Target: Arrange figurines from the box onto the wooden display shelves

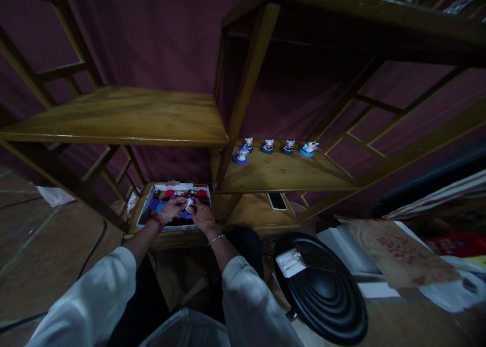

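Observation:
A small white-and-purple figurine (pixel 190 203) is between my two hands, over an open white box (pixel 143 216). The fingertips of my left hand (pixel 171 210) are closed on its left side. From the right, my right hand (pixel 203 214) grips it with thumb and fingers. Several figurines with blue, red and purple round bases lie jumbled in the box, partly covered by my hands. On the shelf up to the right, a figurine on a purple base (pixel 241 156) stands in front of a row of others, among them a blue one (pixel 309 149) at the right end.
The wooden shelf unit (pixel 125 114) has posts and lattice sides around my reach. A phone (pixel 277 201) lies on the low board right of the box. A black ridged oval object (pixel 322 288) stands at my right, near papers (pixel 395 251) and a cable (pixel 93 251) on the floor.

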Demonstrator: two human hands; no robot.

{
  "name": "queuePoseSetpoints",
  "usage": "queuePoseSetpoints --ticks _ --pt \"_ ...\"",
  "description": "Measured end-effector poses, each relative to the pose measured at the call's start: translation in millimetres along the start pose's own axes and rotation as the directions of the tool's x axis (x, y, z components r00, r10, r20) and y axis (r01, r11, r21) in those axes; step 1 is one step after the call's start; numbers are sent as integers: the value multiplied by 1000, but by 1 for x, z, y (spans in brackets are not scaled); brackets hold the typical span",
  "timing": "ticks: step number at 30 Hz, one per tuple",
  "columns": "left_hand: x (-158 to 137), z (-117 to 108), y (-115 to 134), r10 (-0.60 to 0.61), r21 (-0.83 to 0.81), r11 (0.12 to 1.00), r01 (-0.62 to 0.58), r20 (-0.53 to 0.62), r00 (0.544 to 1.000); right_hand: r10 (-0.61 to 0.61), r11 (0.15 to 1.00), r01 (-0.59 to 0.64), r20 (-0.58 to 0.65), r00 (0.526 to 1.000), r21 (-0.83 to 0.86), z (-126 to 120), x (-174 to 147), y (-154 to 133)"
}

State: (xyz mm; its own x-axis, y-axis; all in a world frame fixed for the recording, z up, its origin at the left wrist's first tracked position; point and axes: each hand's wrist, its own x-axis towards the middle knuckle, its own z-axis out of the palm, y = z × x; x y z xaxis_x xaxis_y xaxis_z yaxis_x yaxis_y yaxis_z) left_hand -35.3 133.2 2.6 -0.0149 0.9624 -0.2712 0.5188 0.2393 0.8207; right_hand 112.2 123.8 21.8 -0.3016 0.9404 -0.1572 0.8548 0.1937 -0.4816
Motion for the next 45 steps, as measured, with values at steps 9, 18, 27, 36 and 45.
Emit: queuePoseSetpoints --ticks 9,18,27,36,45 --pt "-6 0 6 -27 -147 988 38 71 997 83 997 -83 -52 995 11 4 -1 -3" --pt "-4 -3 2 -67 -92 993 71 41 997 106 994 -107 -59 993 -9 4 -2 -3" --pt "0 -33 -19 -139 14 990 143 -162 977 98 992 -101 -45 994 -81 4 -3 -6" --pt "-5 -48 -32 -199 273 922 274 -270 942 92 987 -98 -52 994 -125 5 -4 -7" --pt "-15 -39 -20 -23 561 821 108 -157 987 90 988 -100 -86 992 -115 4 -6 -7"
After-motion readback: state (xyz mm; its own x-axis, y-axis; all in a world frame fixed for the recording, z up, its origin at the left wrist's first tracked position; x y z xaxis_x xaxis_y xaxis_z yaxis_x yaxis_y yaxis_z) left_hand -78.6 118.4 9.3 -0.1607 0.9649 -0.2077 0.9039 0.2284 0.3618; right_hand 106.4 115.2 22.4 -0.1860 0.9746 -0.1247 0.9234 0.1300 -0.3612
